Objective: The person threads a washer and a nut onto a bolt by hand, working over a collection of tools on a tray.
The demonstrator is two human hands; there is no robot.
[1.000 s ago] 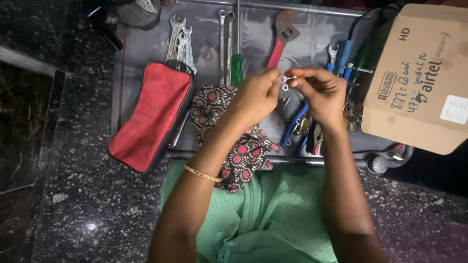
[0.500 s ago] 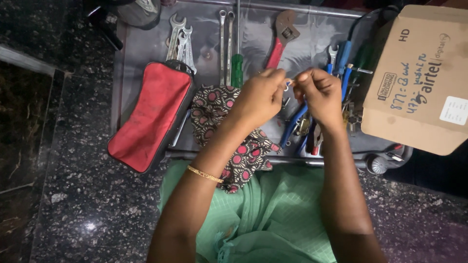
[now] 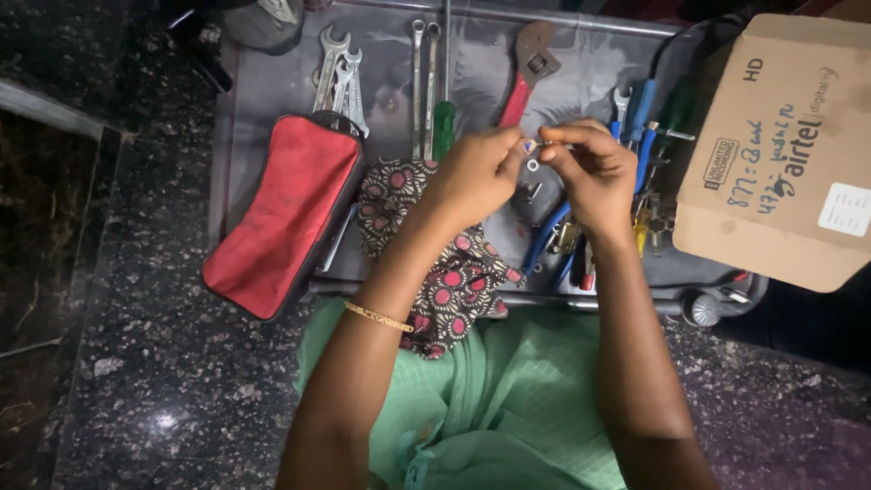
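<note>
A red pouch (image 3: 281,218), a dark cloth (image 3: 445,272) with pink floral spots, a brown cardboard box (image 3: 780,154), a red-handled wrench (image 3: 523,77).

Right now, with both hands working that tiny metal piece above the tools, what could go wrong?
The small metal part is pinched only by the fingertips of the left hand and right hand; if it slips, it could vanish among the pliers and the loose nut below. It might also roll under the patterned cloth.

dim, soft light; glare on dark floor (image 3: 163,422)
</note>
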